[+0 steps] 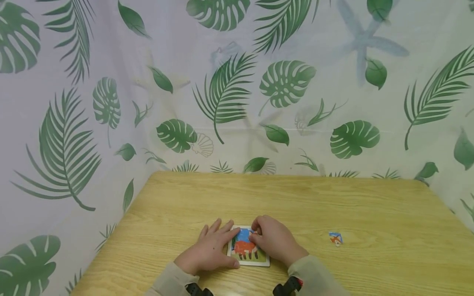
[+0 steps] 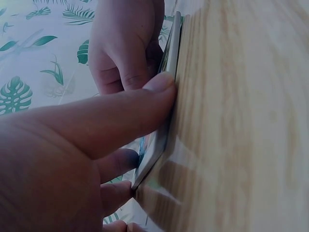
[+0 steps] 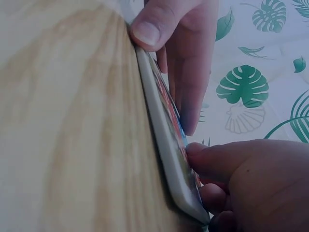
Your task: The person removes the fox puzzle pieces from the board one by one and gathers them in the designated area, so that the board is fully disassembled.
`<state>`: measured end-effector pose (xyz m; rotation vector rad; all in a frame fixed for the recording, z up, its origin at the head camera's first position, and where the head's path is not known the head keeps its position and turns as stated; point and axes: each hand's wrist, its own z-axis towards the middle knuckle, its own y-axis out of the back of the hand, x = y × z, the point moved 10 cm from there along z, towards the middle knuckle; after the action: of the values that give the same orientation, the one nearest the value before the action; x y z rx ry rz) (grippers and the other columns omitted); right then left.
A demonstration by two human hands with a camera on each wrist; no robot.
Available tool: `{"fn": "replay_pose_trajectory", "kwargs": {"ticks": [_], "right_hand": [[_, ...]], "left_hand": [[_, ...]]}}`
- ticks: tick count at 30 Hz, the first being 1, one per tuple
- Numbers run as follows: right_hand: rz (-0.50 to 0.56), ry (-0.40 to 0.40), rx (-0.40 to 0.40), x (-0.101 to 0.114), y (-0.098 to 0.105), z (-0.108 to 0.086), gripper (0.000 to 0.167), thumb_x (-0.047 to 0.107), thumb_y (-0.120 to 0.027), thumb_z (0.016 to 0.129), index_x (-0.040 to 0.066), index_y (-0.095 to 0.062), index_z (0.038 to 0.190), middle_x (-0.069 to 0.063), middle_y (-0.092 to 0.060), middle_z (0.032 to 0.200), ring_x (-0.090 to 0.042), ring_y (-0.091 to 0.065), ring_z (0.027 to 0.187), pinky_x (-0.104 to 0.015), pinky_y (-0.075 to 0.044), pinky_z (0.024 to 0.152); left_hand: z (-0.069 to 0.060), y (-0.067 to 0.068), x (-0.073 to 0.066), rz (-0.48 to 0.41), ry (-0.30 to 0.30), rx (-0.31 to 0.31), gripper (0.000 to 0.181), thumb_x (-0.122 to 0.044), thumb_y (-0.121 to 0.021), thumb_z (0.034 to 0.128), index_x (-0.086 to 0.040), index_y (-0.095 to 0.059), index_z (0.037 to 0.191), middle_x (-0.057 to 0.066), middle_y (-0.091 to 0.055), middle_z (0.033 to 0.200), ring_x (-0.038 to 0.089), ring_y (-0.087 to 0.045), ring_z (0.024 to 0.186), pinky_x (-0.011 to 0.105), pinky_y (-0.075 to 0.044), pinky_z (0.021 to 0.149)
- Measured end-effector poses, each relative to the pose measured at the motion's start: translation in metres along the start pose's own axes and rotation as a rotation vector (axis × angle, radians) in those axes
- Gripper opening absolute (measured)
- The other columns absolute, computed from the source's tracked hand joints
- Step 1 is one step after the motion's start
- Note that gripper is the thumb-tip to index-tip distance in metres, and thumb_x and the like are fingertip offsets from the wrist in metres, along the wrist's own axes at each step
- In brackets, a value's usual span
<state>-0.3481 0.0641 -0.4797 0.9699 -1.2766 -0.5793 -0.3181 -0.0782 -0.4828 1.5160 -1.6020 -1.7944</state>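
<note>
A small framed jigsaw puzzle [image 1: 243, 248] with a white border lies flat on the table; its picture has an orange-red animal with dark legs, blue above and green below. My left hand [image 1: 211, 248] rests along its left side, fingers spread, the thumb at the lower left border. Over the upper right part, my right hand [image 1: 275, 238] has curled fingers, thumb and forefinger pinching at a puzzle piece that they mostly hide. The right wrist view shows the right thumb [image 3: 212, 157] against the picture's face. Apart from both hands, a loose puzzle piece [image 1: 335, 238] lies to the right.
The wooden table [image 1: 185, 197] reaches back to a white curtain [image 1: 237, 156] printed with green leaves, which also runs down the left and right sides. A dark band with a device [image 1: 286, 285] is on each wrist.
</note>
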Motion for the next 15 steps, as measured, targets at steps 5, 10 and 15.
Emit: {"fn": "replay_pose_trajectory", "kwargs": {"ticks": [5, 10, 15], "right_hand": [[-0.003, 0.001, -0.006, -0.0004, -0.0018, 0.0012, 0.021, 0.032, -0.077, 0.091, 0.015, -0.065, 0.098, 0.003, -0.052, 0.080, -0.014, -0.049, 0.069, -0.032, -0.043, 0.062], [0.006, -0.016, -0.008, -0.0001, -0.0010, 0.0010, 0.022, 0.031, -0.077, 0.091, 0.015, -0.064, 0.099, 0.004, -0.053, 0.082, -0.013, -0.050, 0.070, -0.033, -0.045, 0.064], [0.028, -0.024, -0.024, 0.0003, 0.0016, -0.0009, 0.021, 0.029, -0.077, 0.091, 0.015, -0.063, 0.099, 0.005, -0.054, 0.084, -0.013, -0.051, 0.071, -0.034, -0.046, 0.066]], "left_hand": [[0.0001, -0.0003, 0.0011, 0.001, 0.002, 0.001, 0.091, -0.057, -0.079, 0.0810, -0.026, -0.041, 0.157, 0.004, -0.026, 0.166, 0.039, -0.009, 0.153, 0.066, -0.005, 0.116], [-0.0005, -0.0001, 0.0011, -0.008, 0.003, 0.001, 0.091, -0.057, -0.079, 0.0808, -0.027, -0.041, 0.157, 0.004, -0.025, 0.166, 0.038, -0.008, 0.153, 0.066, -0.004, 0.117], [-0.0004, 0.0013, 0.0000, -0.006, -0.007, -0.007, 0.090, -0.057, -0.079, 0.0809, -0.026, -0.041, 0.157, 0.005, -0.026, 0.166, 0.039, -0.009, 0.153, 0.067, -0.005, 0.116]]}}
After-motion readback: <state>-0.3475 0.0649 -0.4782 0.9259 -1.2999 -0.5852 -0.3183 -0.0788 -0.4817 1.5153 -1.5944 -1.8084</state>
